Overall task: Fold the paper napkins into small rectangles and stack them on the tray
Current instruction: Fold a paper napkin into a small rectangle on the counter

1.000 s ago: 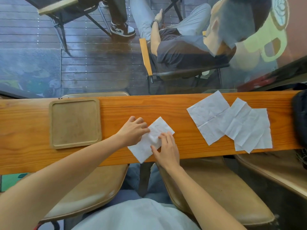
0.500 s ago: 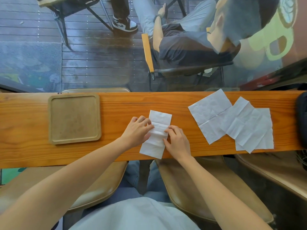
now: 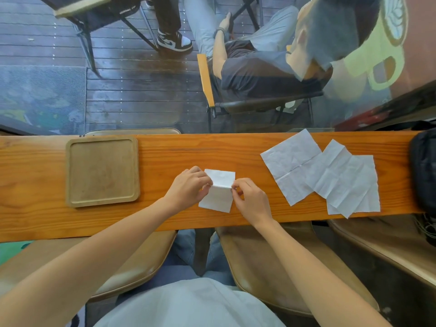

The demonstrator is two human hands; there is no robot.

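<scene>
Right of the empty wooden tray (image 3: 102, 171) on the long counter (image 3: 165, 223) by a window, the left hand (image 3: 188, 187) and right hand (image 3: 251, 200) pinch a napkin (image 3: 219, 192), now half-folded over; unfolded napkins (image 3: 328, 175) lie further right, unmoved.

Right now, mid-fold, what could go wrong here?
1. Both hands, left hand and right hand, pinch the napkin only at its crease, so the halves may land skewed and give an uneven rectangle.
2. The loose napkins overlap, and one corner reaches the counter edge; a sleeve or draught might drop it.
3. The tray sits far left, so the fold may spring open on the way.
</scene>
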